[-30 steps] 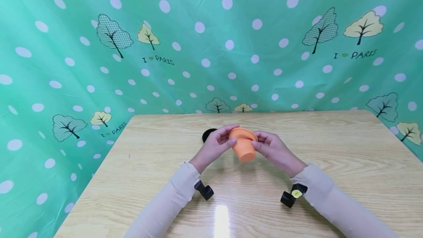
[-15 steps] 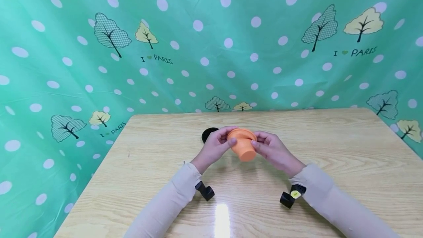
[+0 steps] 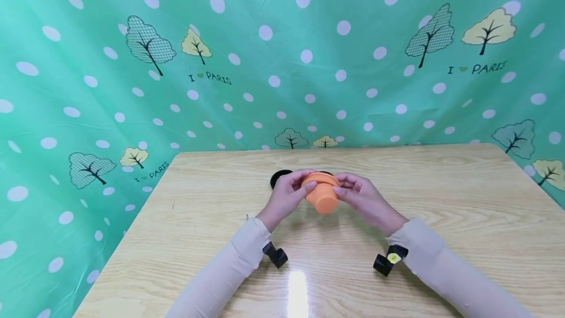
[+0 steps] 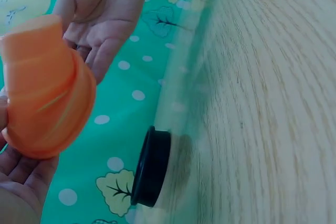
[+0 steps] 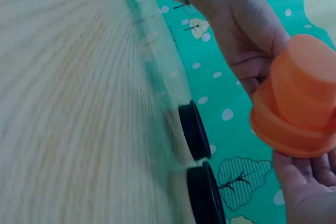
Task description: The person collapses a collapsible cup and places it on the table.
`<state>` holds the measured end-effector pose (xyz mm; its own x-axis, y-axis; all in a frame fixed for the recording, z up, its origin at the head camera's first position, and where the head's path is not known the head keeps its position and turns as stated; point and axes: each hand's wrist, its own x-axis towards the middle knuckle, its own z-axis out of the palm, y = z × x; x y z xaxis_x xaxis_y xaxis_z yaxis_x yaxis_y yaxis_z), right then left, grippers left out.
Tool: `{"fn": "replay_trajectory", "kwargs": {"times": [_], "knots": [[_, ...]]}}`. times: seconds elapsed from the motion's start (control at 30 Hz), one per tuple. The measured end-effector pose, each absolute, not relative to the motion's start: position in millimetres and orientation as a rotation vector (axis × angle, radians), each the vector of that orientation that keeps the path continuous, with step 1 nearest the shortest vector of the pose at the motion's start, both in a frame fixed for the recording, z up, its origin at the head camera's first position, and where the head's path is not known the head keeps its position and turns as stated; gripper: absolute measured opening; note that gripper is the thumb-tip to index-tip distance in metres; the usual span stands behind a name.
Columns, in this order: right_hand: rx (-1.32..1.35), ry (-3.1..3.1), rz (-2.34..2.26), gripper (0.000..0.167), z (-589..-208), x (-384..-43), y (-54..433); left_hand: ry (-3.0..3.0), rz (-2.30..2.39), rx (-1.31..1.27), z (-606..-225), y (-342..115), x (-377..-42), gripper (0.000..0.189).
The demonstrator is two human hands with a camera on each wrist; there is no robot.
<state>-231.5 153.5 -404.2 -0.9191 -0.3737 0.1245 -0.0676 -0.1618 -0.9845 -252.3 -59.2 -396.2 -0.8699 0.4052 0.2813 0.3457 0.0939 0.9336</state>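
Both hands hold a soft orange collapsible cup [image 3: 325, 198] above the table, with its narrow base tilted toward me. My left hand [image 3: 287, 195] grips its left side, thumb in front and fingers along the wide rim. On the other side my right hand [image 3: 364, 198] pinches it near the rim. One fold runs aslant across the cup [image 4: 44, 93] in the left wrist view. Two black round lid-like pieces stand on the table behind the hands: one black piece [image 3: 279, 178] beside my left fingers, another [image 3: 327, 172] mostly hidden behind the cup.
The pale wood-grain table [image 3: 212, 210] spreads around the hands. Both black pieces, one nearer [image 5: 205, 195] and one farther [image 5: 194, 129], show in the right wrist view. A green dotted curtain [image 3: 247, 63] hangs behind the table.
The cup has shifted slightly left, and its folded band looks more level. The second black piece has come into sight behind it. Both hands keep their hold.
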Motion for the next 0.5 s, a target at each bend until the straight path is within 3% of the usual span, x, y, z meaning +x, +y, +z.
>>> {"fn": "replay_trajectory", "kwargs": {"times": [0.17, 0.5], "knots": [[-0.489, 2.256, -1.945, 0.035, -399, -232, 153, 2.340, 1.864, 0.802, -403, -58, -254, 0.037], [-0.657, 2.415, -1.764, 0.030, -393, -231, 147, 2.398, 1.777, 0.794, -403, -55, -253, 0.035]]}}
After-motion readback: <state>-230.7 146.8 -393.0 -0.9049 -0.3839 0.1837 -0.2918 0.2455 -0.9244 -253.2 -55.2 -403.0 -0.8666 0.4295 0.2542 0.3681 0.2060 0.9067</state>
